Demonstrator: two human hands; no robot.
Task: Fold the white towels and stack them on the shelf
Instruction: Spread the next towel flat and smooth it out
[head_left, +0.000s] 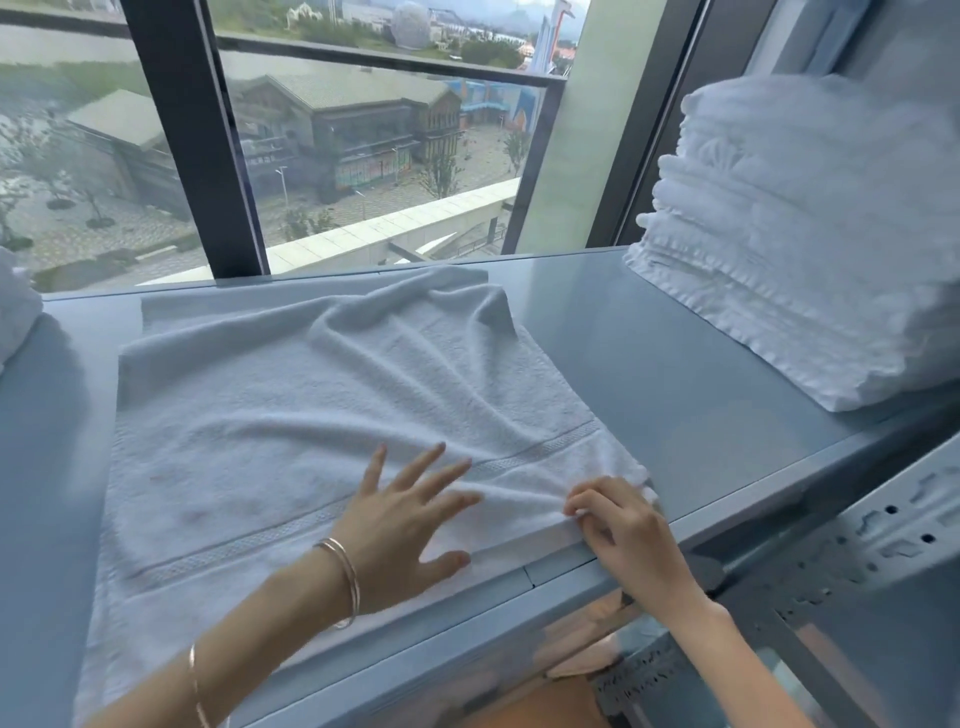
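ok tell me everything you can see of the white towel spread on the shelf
The white terry towel lies spread on the grey shelf top, rumpled toward the window, its near edge along the front. A woven band runs across near that edge. The left hand presses flat on it; the right hand pinches its near right corner.

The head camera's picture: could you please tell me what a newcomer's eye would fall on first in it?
The white towel spread rumpled across the grey shelf draws the eye first, with the left hand flat on it and the right hand pinching its near right corner. Next comes the tall stack of folded towels at the right, and the large window behind, overlooking buildings.
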